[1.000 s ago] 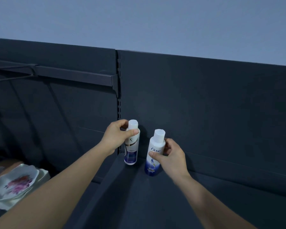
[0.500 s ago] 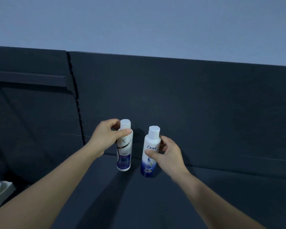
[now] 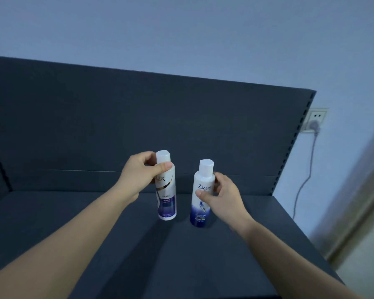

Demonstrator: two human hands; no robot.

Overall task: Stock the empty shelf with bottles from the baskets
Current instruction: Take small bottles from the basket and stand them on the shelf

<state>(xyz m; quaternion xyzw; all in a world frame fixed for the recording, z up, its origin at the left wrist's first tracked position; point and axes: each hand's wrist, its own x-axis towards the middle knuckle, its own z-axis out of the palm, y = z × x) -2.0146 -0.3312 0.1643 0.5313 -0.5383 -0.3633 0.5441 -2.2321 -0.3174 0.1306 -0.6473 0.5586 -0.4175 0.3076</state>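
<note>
Two white bottles with blue lower halves stand upright side by side over the dark shelf board (image 3: 95, 223). My left hand (image 3: 139, 172) grips the Lux bottle (image 3: 166, 197) near its neck, thumb across the front. My right hand (image 3: 219, 196) holds the Dove bottle (image 3: 200, 201) at its middle, thumb on the label. Whether the bottle bases touch the shelf is unclear. No baskets are in view.
The dark back panel (image 3: 138, 126) rises behind the bottles, with a slotted upright (image 3: 294, 143) at its right end. Beyond the shelf's right edge, a wall socket (image 3: 316, 123) holds a plug with a cable hanging down.
Both hands have carried their bottles rightward along the shelf, away from the left upright. The view has swung right, revealing the shelf's right end and the wall socket.
</note>
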